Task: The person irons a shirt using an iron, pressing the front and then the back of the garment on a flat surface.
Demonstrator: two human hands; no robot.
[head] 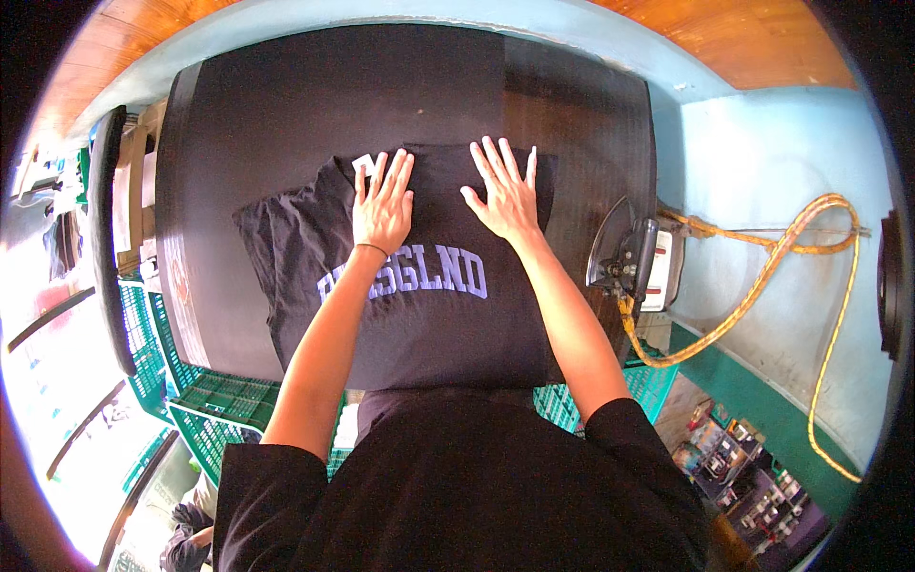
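A black T-shirt (457, 336) with arched purple lettering lies on a dark padded ironing table (343, 86). Its right side is spread smooth, while the sleeve and shoulder on the left are wrinkled. My left hand (384, 204) lies palm down near the collar, beside a small white tag (363, 165). Palm down too, with fingers apart, my right hand (504, 186) presses on the shirt's upper right part. Neither hand grips anything. To the right of the shirt, an electric iron (620, 250) stands with its metal soleplate turned towards the shirt.
A yellow-orange covered cord (750, 314) loops from the iron along the pale blue wall (772, 157). Green plastic crates (214, 415) stand below the table's front left edge. Assorted small items (743, 465) sit low at the right. Part of another person (191, 529) shows at lower left.
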